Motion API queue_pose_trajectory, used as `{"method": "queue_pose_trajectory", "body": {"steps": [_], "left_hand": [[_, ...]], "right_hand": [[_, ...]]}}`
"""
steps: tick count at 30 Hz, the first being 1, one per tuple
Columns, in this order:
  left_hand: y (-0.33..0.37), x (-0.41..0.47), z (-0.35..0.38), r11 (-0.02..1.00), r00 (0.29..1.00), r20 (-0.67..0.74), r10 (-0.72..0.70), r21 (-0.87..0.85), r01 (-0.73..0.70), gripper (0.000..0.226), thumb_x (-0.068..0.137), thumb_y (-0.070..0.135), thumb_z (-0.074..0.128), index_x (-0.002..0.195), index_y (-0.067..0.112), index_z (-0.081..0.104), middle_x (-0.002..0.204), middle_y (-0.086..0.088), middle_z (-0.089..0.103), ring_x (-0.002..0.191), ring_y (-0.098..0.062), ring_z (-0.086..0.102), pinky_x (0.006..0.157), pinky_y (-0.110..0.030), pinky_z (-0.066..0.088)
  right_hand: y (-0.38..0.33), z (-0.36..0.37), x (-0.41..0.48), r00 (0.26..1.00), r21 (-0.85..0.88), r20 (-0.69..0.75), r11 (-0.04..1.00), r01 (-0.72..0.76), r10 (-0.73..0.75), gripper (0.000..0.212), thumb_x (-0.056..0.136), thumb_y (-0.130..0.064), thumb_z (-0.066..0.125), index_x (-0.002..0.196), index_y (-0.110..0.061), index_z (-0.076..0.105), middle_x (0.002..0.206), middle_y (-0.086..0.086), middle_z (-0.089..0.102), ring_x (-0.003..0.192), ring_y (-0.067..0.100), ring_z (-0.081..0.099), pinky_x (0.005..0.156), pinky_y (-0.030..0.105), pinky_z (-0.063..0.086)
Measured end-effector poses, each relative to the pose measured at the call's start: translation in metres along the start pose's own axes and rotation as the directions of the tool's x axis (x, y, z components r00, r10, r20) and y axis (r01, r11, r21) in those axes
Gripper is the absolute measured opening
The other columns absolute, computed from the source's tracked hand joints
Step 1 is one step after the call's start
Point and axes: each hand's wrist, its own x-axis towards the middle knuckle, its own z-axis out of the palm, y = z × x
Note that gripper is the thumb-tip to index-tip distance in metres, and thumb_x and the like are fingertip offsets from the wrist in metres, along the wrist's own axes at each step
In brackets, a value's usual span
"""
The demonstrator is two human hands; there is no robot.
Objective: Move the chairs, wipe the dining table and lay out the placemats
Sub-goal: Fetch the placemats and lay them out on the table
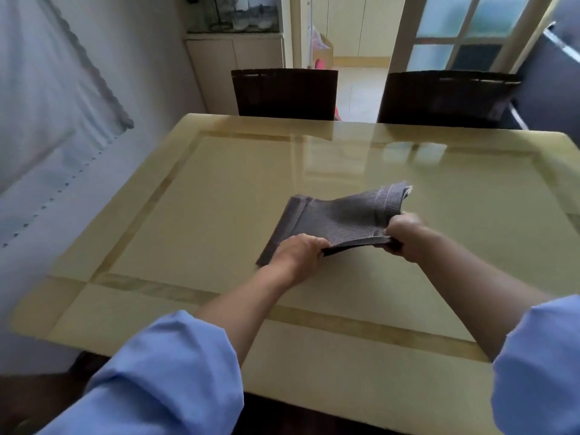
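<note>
A glossy cream dining table (219, 189) with a tan inlaid border fills the view. Over its middle I hold a stack of grey woven placemats (339, 218), bent and partly lifted off the top. My left hand (298, 255) grips the stack's near edge at the left. My right hand (408, 233) grips the same edge at the right. The stack's far end curls upward. Two dark chairs stand at the far side, one at the left (284, 94) and one at the right (445, 97).
A white wall with a hanging cloth runs along the left. A beige cabinet (232, 58) stands at the back left beside an open doorway. A glass-paned door is at the back right. A dark chair back edge shows at the lower left.
</note>
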Motion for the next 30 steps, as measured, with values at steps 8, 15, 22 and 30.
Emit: {"method": "queue_pose_trajectory", "body": {"steps": [8, 15, 22, 30], "left_hand": [[0.000, 0.049, 0.034, 0.995, 0.997, 0.063, 0.050, -0.085, -0.045, 0.024, 0.088, 0.008, 0.053, 0.103, 0.022, 0.067, 0.096, -0.008, 0.068, 0.084, -0.027, 0.062, 0.071, -0.033, 0.050], [-0.011, 0.058, 0.044, 0.950, 0.975, 0.210, 0.070, -0.313, 0.000, 0.018, 0.083, 0.016, 0.066, 0.100, 0.019, 0.072, 0.103, -0.002, 0.070, 0.094, -0.018, 0.062, 0.081, -0.024, 0.045], [-0.048, 0.052, -0.018, 0.955, 0.977, 0.146, 0.157, -0.275, -0.112, 0.014, 0.084, 0.017, 0.064, 0.095, 0.016, 0.073, 0.095, -0.003, 0.071, 0.081, -0.015, 0.062, 0.072, -0.021, 0.042], [-0.176, -0.013, -0.109, 0.996, 0.987, 0.159, 0.014, -0.088, 0.000, 0.018, 0.080, 0.009, 0.065, 0.094, 0.016, 0.074, 0.095, 0.000, 0.073, 0.075, -0.006, 0.058, 0.056, -0.004, 0.034]], "right_hand": [[0.028, -0.016, 0.056, 0.964, -0.284, -0.257, 0.959, -0.014, -0.062, 0.016, 0.082, 0.004, 0.055, 0.097, 0.002, 0.062, 0.097, 0.018, 0.060, 0.073, 0.027, 0.054, 0.049, 0.027, 0.050], [0.021, 0.006, 0.030, 0.984, -0.622, 0.132, 0.763, 0.177, -0.121, 0.065, 0.073, -0.064, 0.063, 0.117, -0.016, 0.062, 0.118, 0.002, 0.063, 0.114, 0.025, 0.056, 0.100, 0.037, 0.044], [0.004, 0.057, -0.005, 0.948, -0.758, 0.179, 0.578, 0.303, -0.262, 0.019, 0.082, -0.028, 0.071, 0.098, -0.018, 0.074, 0.092, 0.000, 0.071, 0.081, 0.013, 0.056, 0.072, 0.022, 0.044], [-0.030, 0.192, -0.066, 0.787, -0.638, 0.509, 0.462, 0.617, -0.348, 0.017, 0.085, -0.021, 0.066, 0.098, -0.018, 0.075, 0.083, -0.005, 0.072, 0.074, 0.012, 0.059, 0.066, 0.011, 0.046]]}}
